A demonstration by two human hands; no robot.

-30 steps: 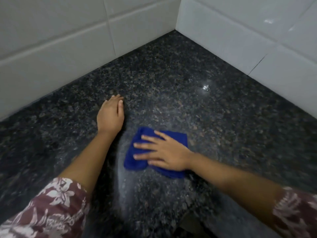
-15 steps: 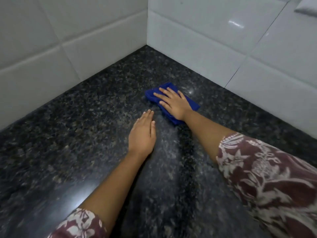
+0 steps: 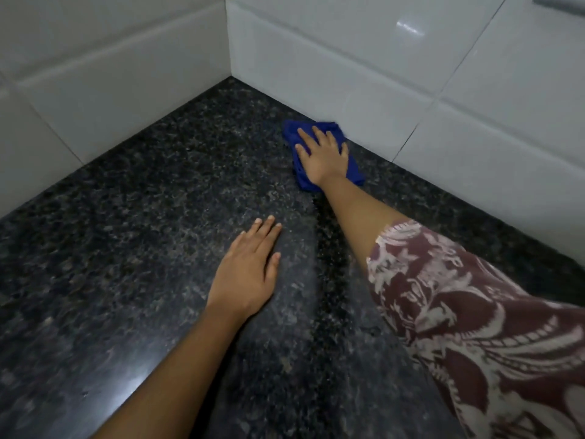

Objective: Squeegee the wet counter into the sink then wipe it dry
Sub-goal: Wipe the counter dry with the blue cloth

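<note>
Broadly, a dark speckled granite desk (image 3: 142,248) fills the view and meets white tiled walls (image 3: 348,58) at a corner. Lying flat on that desk, fingers together and holding nothing, is the left hand (image 3: 247,267), while the right hand (image 3: 323,153) reaches further, its fingers spread and pressing down. Under it sits the blue cloth (image 3: 353,169), bunched on the desk with its far edge touching the right-hand wall, near the corner.
</note>
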